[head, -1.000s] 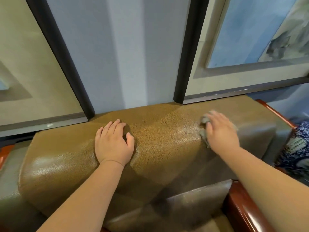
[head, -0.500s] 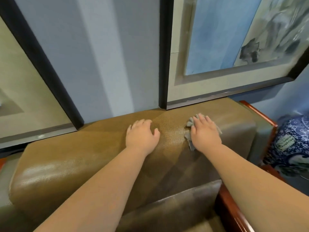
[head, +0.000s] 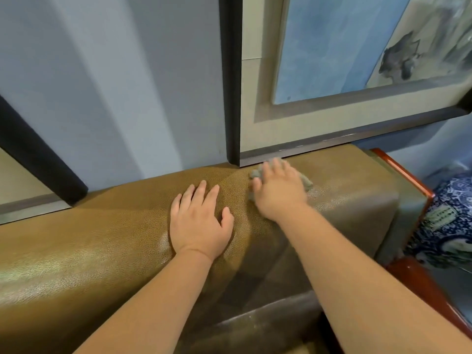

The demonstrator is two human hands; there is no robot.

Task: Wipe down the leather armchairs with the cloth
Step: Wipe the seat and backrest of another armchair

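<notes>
The olive-brown leather armchair backrest [head: 102,241] runs across the lower view against the wall. My left hand [head: 199,221] lies flat on its top, fingers spread and straight. Just to the right, my right hand [head: 277,191] presses a small grey cloth [head: 306,183] onto the leather with straight fingers, slightly blurred. Only the cloth's edges show around the hand. The seat cushion [head: 268,325] sits below my arms.
A dark-framed painting [head: 357,60] hangs right above the backrest, its lower edge close to my right hand. Another frame [head: 38,154] leans at left. A red wooden armrest [head: 419,290] and a blue-and-white porcelain vase [head: 449,226] stand at right.
My right hand has slid the cloth leftward along the backrest top and farther toward the wall, ending close to my left hand. The view has shifted right.
</notes>
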